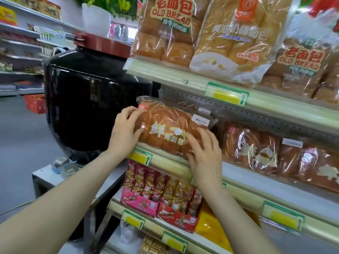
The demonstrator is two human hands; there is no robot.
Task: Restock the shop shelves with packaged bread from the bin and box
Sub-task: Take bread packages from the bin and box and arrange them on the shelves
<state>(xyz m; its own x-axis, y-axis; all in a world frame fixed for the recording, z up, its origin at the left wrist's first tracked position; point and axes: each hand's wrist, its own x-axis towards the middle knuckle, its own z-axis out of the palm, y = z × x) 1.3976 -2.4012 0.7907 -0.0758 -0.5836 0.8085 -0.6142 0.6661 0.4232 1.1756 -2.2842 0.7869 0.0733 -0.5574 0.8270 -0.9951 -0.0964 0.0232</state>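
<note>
- Gripping the left end of the bread (pixel 170 129), the left hand (pixel 126 129) curls its fingers (pixel 126 111) round the bag.
- The right hand (pixel 205 154) presses straight, spread fingers on its front.
- The bread sits at the left end of the middle shelf (pixel 242 187), beside more loaves (pixel 266 149).
- A black jar (pixel 91 99) stands left of it.

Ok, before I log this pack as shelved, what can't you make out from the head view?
- The bin and box: outside the head view's frame.
- Underside of the bread pack: the left hand and right hand cover where it meets the middle shelf, so full seating is unclear.
- Space behind that pack: hidden by it.
- Price tag: print too blurred to read.
</note>
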